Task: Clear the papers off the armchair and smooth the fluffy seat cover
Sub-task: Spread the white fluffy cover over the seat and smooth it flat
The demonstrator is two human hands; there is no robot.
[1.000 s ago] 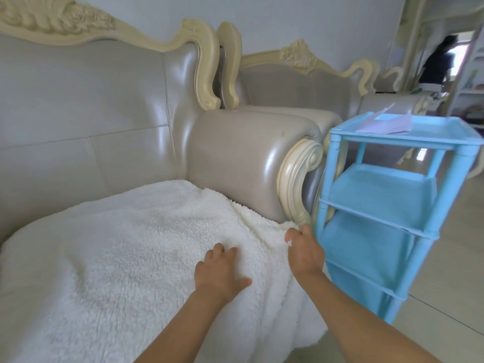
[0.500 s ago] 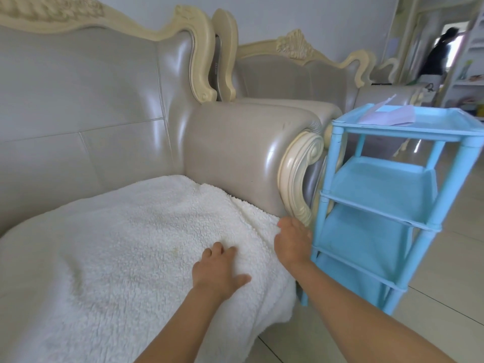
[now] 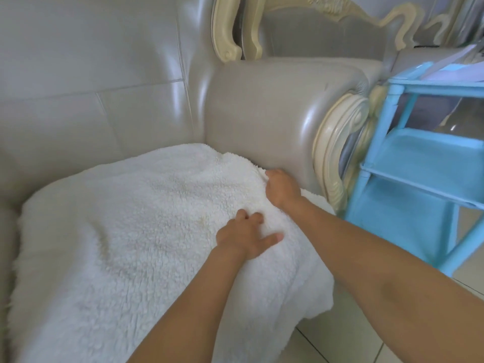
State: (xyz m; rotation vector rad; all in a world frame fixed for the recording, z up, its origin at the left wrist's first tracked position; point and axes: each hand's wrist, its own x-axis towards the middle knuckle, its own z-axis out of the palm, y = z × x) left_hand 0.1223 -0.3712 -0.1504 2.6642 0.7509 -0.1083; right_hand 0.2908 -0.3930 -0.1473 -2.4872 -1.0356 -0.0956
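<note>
A white fluffy seat cover lies over the seat of the grey leather armchair, with soft wrinkles across its middle. My left hand rests flat on the cover near its right front part, fingers spread. My right hand is closed on the cover's right edge, beside the armrest. The papers lie on the top shelf of the blue rack, at the frame's right edge. No paper shows on the seat.
The blue plastic rack stands close against the armchair's right armrest. A second matching armchair sits behind. Tiled floor shows at the lower right.
My right hand moved from the cover's front corner back along the right edge toward the armrest. My left hand stayed on the cover. The view dipped closer to the seat.
</note>
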